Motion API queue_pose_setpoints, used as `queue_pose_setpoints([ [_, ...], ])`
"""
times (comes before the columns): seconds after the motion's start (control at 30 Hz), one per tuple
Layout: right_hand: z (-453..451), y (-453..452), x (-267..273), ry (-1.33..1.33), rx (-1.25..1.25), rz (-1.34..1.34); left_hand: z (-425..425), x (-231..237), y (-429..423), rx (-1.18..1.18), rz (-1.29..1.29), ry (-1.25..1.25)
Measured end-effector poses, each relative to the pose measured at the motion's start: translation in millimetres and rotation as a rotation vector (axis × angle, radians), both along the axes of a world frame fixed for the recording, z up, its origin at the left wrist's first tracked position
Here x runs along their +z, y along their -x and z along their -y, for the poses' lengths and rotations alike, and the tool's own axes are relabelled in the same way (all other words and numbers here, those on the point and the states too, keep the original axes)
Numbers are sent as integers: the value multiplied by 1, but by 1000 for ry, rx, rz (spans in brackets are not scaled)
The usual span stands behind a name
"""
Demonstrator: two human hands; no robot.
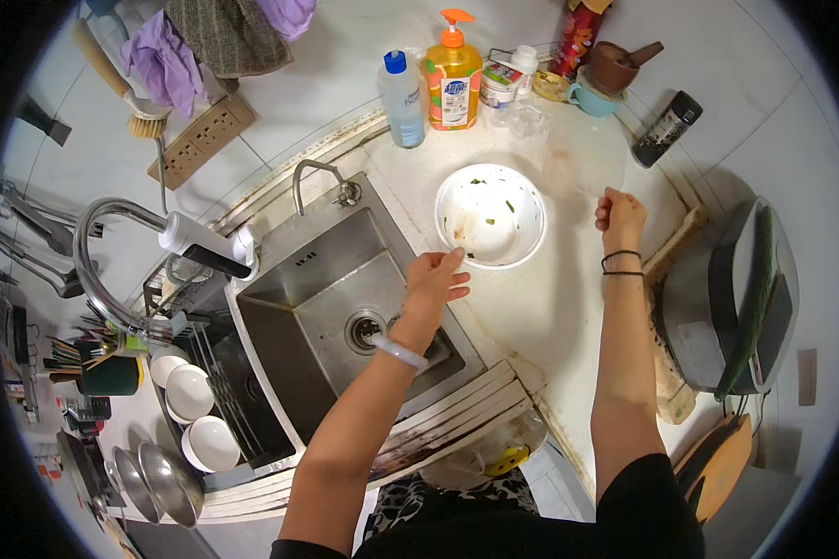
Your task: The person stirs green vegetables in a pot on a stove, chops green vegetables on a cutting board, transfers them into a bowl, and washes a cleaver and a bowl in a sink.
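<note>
A white bowl [491,218] with green leafy scraps inside stands on the pale countertop, right of the sink. My left hand [435,283] is at the bowl's near left rim, thumb and index finger close to the edge and the other fingers apart. Whether it touches the rim is unclear. My right hand [619,215] is above the counter to the right of the bowl, fingers curled in. Just beyond it shows a faint, see-through round shape [587,157], perhaps a clear lid. I cannot tell whether those fingers hold it.
Left of the bowl lies a steel sink [342,279] with a curved tap [316,168]. An orange-topped soap bottle [453,77] and a blue-capped bottle [402,105] stand behind. On the right, a cucumber [751,300] rests on a grey appliance [692,307]. White bowls [213,444] sit far left.
</note>
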State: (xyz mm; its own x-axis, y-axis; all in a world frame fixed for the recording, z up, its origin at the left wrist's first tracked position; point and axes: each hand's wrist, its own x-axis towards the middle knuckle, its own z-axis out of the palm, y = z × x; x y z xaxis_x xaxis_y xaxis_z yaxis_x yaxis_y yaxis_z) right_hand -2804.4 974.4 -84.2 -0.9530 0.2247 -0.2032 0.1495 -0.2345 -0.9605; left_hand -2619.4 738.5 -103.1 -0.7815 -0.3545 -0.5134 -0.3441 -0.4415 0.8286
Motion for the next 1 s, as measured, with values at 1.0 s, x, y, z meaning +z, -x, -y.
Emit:
queue_pose_setpoints([
  [1.0, 190, -660, 117, -499, 1830, -15, -20, 66, -738, 786, -148, 181],
])
